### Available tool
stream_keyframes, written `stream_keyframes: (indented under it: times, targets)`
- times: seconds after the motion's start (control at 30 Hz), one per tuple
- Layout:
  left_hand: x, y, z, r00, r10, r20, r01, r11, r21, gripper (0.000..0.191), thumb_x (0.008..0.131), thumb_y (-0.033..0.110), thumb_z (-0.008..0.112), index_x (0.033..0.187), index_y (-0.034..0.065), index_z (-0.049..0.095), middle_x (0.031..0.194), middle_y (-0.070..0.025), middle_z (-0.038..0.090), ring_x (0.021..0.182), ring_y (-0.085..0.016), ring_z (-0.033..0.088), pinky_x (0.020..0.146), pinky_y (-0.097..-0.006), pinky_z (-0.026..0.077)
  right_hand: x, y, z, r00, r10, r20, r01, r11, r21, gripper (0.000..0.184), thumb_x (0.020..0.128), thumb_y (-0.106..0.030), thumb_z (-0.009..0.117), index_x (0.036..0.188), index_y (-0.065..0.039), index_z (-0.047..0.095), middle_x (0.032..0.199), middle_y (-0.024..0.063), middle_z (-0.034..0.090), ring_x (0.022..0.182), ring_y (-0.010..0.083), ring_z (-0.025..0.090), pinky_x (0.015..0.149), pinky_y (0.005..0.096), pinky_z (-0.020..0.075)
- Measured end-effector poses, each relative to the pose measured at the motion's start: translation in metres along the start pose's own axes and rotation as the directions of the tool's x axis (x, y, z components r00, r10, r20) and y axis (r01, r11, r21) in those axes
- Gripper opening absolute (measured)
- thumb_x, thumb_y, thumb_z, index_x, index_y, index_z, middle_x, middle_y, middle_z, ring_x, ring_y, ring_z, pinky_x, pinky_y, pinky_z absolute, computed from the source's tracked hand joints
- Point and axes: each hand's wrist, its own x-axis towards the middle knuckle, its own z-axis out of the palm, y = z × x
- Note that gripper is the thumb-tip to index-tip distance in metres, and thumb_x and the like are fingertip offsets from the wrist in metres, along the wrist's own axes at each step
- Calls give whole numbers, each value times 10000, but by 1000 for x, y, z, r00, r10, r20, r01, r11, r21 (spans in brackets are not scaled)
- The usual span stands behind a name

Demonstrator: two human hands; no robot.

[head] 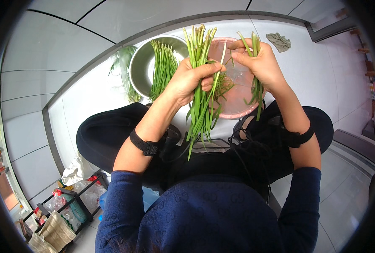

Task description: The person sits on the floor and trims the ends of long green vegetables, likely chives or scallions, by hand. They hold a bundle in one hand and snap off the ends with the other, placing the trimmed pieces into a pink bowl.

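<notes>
A thick bunch of green garlic chives is gripped in my left hand, stems up and leaves hanging down; one pale stalk stands apart at its thumb. My right hand holds a smaller bunch of green stalks, and a thin scrap hangs near its thumb and forefinger. Below both hands is a pink plastic basin with a clear liner and loose trimmings. Left of it, a steel bowl holds more chives, laid side by side.
A clear plastic bag with greens lies left of the bowl. A grey-green cloth is on the floor at upper right. My bent knees flank the work area. A black rack with bags stands at lower left.
</notes>
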Motion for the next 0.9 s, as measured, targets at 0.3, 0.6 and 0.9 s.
stream_keyframes:
  times: [0.3, 0.6, 0.9]
  targets:
    - [-2, -1, 3, 996, 16, 87, -17, 1000, 17, 171, 865, 112, 560, 908, -49, 601, 565, 22, 446, 474, -48, 385, 423, -185, 296, -4, -9, 0, 967, 165, 194, -233, 881, 411, 148, 862, -148, 603, 896, -11, 557, 643, -32, 441, 483, 9, 320, 387, 163, 209]
    - [-3, 2, 0, 983, 37, 182, -13, 991, -131, 179, 869, 119, 552, 925, -47, 591, 563, 23, 451, 465, -46, 407, 395, -182, 320, -7, -9, 0, 978, 46, 202, -150, 829, 539, 119, 881, -100, 561, 921, 12, 564, 745, 38, 530, 508, 19, 358, 391, 152, 247]
    - [-3, 3, -1, 981, 51, 187, -22, 988, -155, 178, 868, 137, 558, 907, -35, 578, 558, 31, 428, 460, -44, 397, 393, -184, 319, -7, -9, 2, 986, 49, 160, -132, 817, 562, 122, 884, -97, 546, 916, 20, 564, 743, 29, 519, 520, 14, 354, 392, 152, 244]
